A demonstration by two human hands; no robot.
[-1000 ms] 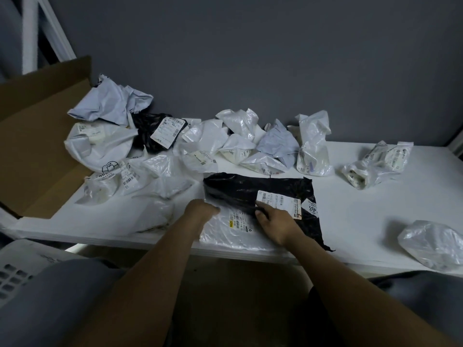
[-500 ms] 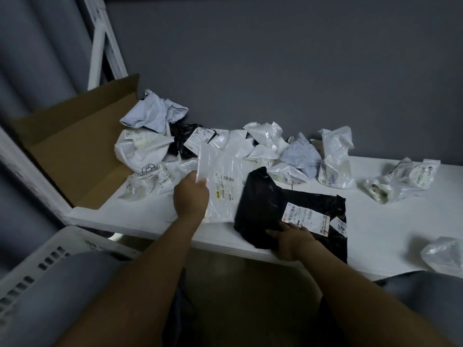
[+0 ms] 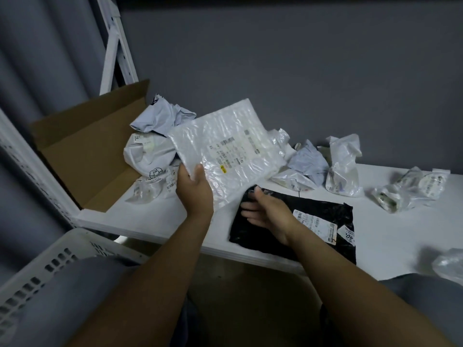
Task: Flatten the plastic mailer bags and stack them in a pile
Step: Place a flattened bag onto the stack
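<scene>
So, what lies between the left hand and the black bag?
Head view: the lower corner of the white bag, gripped by the left hand, hangs there, over a bare strip of table beside the black bag.

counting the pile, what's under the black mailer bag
Only the white table shows around the black mailer bag; no other bag pokes out. Directly beneath is hidden by it and the right hand on it.
</scene>
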